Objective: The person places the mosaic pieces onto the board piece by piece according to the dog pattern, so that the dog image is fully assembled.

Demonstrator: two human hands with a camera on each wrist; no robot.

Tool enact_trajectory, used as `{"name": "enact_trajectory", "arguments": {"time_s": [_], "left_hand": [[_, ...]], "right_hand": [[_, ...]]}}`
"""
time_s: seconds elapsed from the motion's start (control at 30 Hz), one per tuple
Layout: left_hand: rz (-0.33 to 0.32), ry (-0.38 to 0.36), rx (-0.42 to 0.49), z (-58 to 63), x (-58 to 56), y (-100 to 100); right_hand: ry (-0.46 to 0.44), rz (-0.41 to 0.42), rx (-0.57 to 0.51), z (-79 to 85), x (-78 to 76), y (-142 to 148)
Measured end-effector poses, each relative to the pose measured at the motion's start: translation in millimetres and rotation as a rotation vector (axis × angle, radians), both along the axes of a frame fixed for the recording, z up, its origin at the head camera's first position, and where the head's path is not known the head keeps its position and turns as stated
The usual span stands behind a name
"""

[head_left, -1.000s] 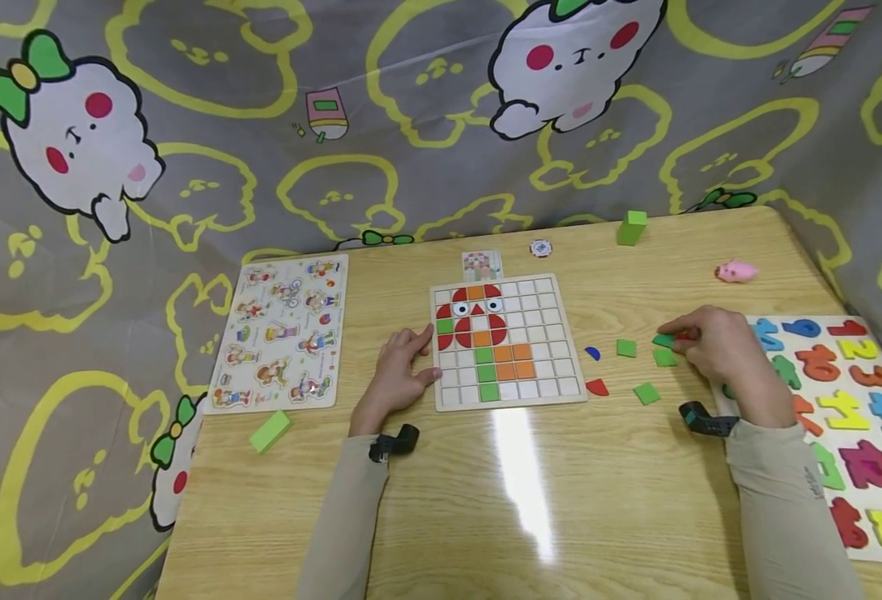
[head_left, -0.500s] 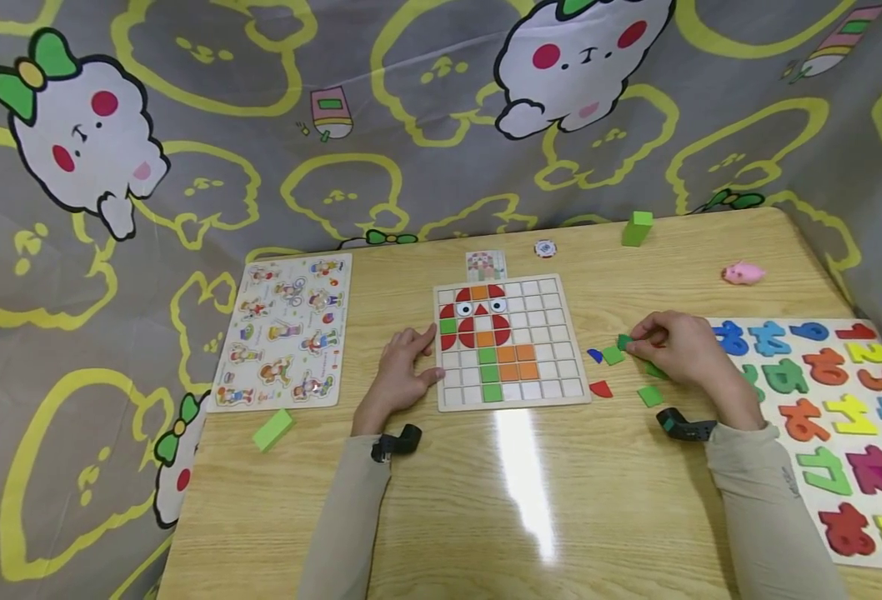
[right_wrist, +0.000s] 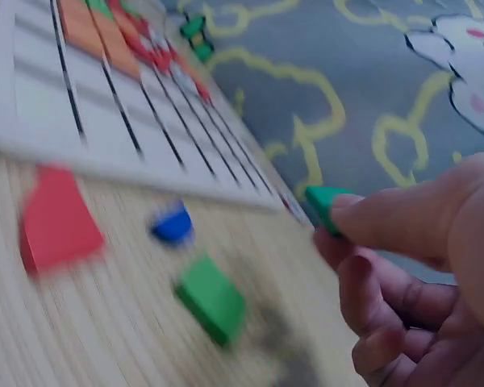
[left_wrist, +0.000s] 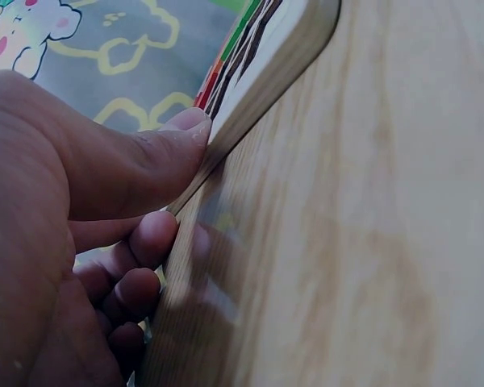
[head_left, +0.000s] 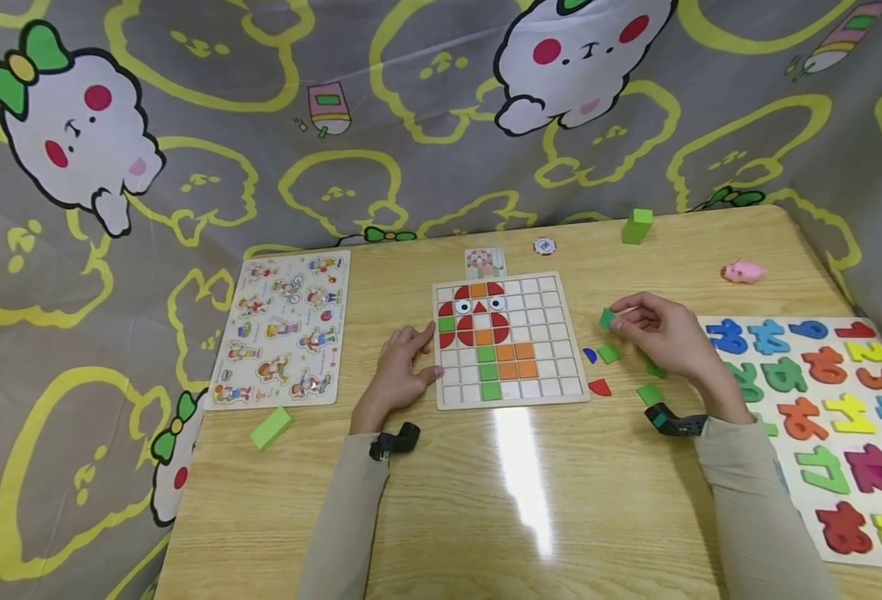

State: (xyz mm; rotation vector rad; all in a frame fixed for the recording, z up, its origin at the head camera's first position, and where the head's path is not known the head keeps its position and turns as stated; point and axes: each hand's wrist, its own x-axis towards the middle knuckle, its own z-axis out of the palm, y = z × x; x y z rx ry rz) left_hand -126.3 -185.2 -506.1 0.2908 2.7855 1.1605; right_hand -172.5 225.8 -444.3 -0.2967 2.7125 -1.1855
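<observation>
My left hand (head_left: 402, 371) rests at the left edge of a square wooden grid board (head_left: 551, 315); thumb and fingertips touch its rim. In the left wrist view the thumb (left_wrist: 157, 157) presses the board's side. Red, orange and green pieces and two eye pieces form a picture on the grid. Right of the board, my right hand (head_left: 664, 335) pinches a small green tile (head_left: 608, 317) between thumb and index finger, above the table. Below it lie a green square (head_left: 609, 353), a blue half-round piece (head_left: 590, 356) and a red quarter-round piece (head_left: 600, 387).
Another green tile (head_left: 648, 394) lies near the right wrist. A number puzzle board (head_left: 804, 433) is at the right, a picture puzzle board (head_left: 279, 329) at the left. A picture card (head_left: 484, 262), chip (head_left: 544, 246), green blocks (head_left: 637, 226) and pink pig (head_left: 744, 271) stand around.
My right hand has moved left toward the board, carrying the pinched green tile. The green square beneath has shifted slightly left. My left hand has stayed at the board's edge.
</observation>
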Motion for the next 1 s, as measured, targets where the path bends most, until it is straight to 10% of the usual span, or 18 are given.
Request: {"name": "enact_trajectory", "arguments": {"time_s": [0.3,1.0], "left_hand": [[-0.012,0.029,0.003,-1.8,-2.0,0.5],[-0.011,0.034,0.014,-0.2,-1.6,-1.7]], "right_hand": [[-0.005,0.134,-0.112,-12.2,-1.0,-48.3],[0.109,0.23,0.03,-27.7,5.6,-70.1]]}}
